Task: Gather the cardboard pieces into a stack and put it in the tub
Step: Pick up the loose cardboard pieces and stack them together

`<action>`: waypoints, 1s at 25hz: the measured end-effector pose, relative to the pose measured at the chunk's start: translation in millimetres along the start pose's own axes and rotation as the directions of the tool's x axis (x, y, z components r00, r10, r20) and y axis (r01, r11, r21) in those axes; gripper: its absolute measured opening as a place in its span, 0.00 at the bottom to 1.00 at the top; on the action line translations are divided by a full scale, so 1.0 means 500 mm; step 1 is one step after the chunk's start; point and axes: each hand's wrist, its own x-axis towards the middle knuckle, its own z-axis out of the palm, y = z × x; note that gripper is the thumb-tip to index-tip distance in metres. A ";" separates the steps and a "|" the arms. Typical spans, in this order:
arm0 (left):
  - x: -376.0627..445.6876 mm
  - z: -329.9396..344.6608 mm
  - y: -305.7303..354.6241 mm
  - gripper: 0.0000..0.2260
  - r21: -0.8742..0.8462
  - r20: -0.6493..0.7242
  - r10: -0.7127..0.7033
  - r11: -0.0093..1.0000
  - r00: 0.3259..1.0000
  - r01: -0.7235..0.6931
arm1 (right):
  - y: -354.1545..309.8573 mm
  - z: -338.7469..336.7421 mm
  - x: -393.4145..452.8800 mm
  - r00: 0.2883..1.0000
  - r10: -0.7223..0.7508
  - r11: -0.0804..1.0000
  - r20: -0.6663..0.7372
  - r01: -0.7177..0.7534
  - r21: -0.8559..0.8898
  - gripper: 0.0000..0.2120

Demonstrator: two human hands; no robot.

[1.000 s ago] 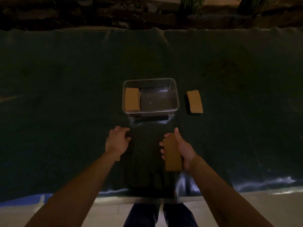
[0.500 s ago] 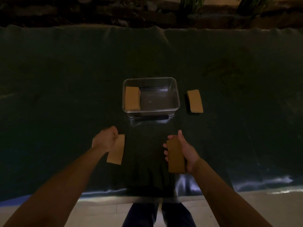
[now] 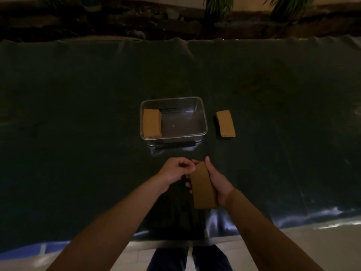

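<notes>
My right hand (image 3: 219, 181) grips a stack of brown cardboard pieces (image 3: 203, 187) from its right side, just above the dark cover in front of the tub. My left hand (image 3: 175, 171) is curled at the stack's upper left corner, fingertips pinching it. The clear plastic tub (image 3: 205, 122) stands beyond the hands, with one cardboard stack (image 3: 152, 123) lying against its left wall. Another cardboard stack (image 3: 225, 123) lies on the cover to the right of the tub.
A dark green cover (image 3: 78, 114) spreads over the whole table. Its front edge (image 3: 273, 222) runs just behind my forearms, with pale floor and my legs below. A dark stone border and plants (image 3: 218, 6) line the far side.
My left hand carried a single cardboard piece from the left over to the stack in my right hand. The piece now lies on that stack. My right hand shifted slightly.
</notes>
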 end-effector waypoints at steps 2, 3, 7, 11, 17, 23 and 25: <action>-0.001 0.017 0.003 0.06 -0.005 -0.023 0.012 1.000 1.000 -0.012 | -0.004 0.003 0.000 0.999 -0.025 0.998 0.030 0.023 0.054 0.25; 0.001 0.020 0.006 0.06 0.007 -0.042 0.031 1.000 0.999 -0.031 | -0.006 0.003 0.001 0.999 -0.032 0.998 0.038 0.030 0.064 0.25; 0.001 0.030 0.016 0.07 0.091 -0.091 0.127 0.989 0.988 -0.119 | -0.009 -0.001 -0.001 0.998 -0.056 0.996 0.042 0.053 0.070 0.24; -0.018 0.027 0.009 0.21 0.200 -0.033 0.343 0.922 0.939 -0.331 | -0.017 -0.003 -0.013 0.996 -0.075 0.995 -0.051 0.078 0.058 0.23; -0.070 0.026 0.026 0.60 0.532 0.418 0.269 0.701 0.867 -0.474 | -0.045 0.012 -0.030 0.980 -0.055 0.998 -0.191 0.051 -0.026 0.22; -0.062 0.019 0.023 0.58 0.633 0.344 0.393 0.574 0.853 -0.520 | -0.040 0.022 -0.041 0.993 -0.022 0.995 -0.118 0.033 0.090 0.34; -0.061 0.020 0.030 0.58 0.659 0.344 0.413 0.533 0.843 -0.530 | -0.038 0.023 -0.049 0.990 -0.023 0.994 -0.138 0.037 0.101 0.34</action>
